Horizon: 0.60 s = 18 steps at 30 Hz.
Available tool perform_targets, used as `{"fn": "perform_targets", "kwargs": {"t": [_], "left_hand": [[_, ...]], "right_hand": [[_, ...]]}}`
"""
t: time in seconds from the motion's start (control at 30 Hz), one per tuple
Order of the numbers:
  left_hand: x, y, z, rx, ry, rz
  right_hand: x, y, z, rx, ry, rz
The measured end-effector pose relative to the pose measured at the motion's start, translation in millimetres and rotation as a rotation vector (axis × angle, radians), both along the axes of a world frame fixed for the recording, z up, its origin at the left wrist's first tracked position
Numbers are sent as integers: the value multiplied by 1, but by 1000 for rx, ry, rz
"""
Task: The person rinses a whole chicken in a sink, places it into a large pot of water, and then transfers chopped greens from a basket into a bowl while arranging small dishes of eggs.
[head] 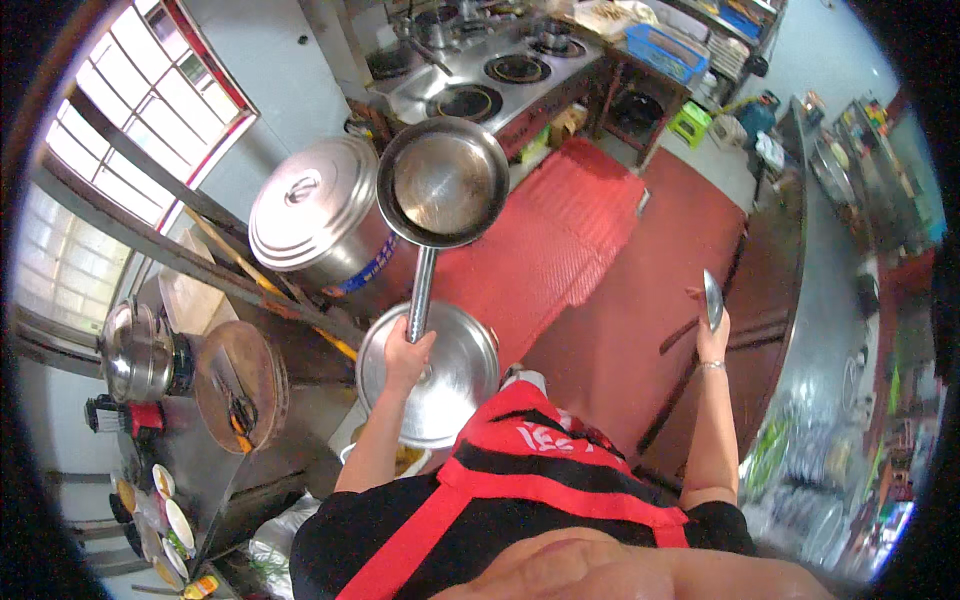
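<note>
My left hand [407, 354] grips the long metal handle [423, 289] of a frying pan [441, 184]. The pan is held out in front of me, its worn, shiny inside facing up. Below that hand is a round metal lid [450, 394]. Off to the right, my right hand [712, 339] holds a small shiny metal utensil [713, 300]. It shows edge-on, so I cannot tell its exact kind. A large lidded stockpot [319, 202] stands left of the pan.
Ahead is a steel stove [517, 71] with several burners. Red matting [555, 217] covers the floor. A steel counter [825, 255] runs along the right. At left, scissors [241, 412] lie on a round chopping board [274, 375], beside a steel pot [135, 352].
</note>
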<state>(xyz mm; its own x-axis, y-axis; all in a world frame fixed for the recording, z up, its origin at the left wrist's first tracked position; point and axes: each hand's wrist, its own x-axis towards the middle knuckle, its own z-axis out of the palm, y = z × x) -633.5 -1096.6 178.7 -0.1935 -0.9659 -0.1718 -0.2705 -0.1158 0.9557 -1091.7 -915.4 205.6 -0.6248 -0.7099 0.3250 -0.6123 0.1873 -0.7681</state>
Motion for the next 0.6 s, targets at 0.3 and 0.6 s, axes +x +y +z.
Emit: {"fn": "perform_targets", "kwargs": {"t": [0.3,0.6], "left_hand": [[-58,-275,156,-437,-138,262],[-109,-566,367,-513,94,214]], "right_hand": [[-142,-146,-28,34,115,53],[-206,-291,-65,59,-402,-10]]}}
